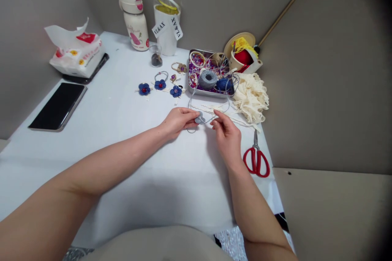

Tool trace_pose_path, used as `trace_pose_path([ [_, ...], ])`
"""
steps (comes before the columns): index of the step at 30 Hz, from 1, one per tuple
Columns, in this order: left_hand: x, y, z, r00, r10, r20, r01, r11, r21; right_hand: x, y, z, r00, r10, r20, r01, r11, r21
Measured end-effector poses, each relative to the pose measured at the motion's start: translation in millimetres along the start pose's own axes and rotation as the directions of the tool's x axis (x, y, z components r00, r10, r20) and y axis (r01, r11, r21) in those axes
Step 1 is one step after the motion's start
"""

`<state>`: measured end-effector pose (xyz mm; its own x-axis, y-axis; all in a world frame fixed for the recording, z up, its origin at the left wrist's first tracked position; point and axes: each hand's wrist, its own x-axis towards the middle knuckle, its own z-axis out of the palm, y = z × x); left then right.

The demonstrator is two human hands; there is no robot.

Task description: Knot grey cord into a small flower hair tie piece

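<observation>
Grey crocheted piece point(200, 118) pinched by the inward-reaching left hand point(179, 122), the upturned right hand point(225, 132) gripping its cord point(191, 100).

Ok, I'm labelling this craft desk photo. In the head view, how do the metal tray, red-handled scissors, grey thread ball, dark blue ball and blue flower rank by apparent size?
1. Metal tray
2. Red-handled scissors, which sit nearer the camera
3. Grey thread ball and dark blue ball: these look alike, so unranked
4. Blue flower

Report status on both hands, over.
Left hand holding small grey flower piece. Right hand beside it, at grey cord. Red-handled scissors off right, not in way.
</observation>
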<state>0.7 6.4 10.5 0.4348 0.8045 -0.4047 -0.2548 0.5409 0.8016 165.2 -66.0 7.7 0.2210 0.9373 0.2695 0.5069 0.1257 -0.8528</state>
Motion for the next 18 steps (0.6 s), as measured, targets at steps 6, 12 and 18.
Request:
trace_pose_path([
  [6, -1, -4, 3.1, 1.0, 0.017, -0.022, -0.018, 0.999, -0.051, -6, -16, 7, 0.997, -0.072, -0.042, 0.067, 0.992, -0.107],
  [12, 0, -10, 4.1, 0.998, 0.052, -0.028, -0.054, 0.994, -0.095, -10, -19, 17, 0.988, -0.151, -0.017, 0.145, 0.97, -0.194],
  [18, 3, -11, 1.3, 1.0, 0.005, 0.012, -0.004, 0.992, -0.124, -9, -18, 16, 0.986, -0.161, -0.048, 0.146, 0.963, -0.227],
])
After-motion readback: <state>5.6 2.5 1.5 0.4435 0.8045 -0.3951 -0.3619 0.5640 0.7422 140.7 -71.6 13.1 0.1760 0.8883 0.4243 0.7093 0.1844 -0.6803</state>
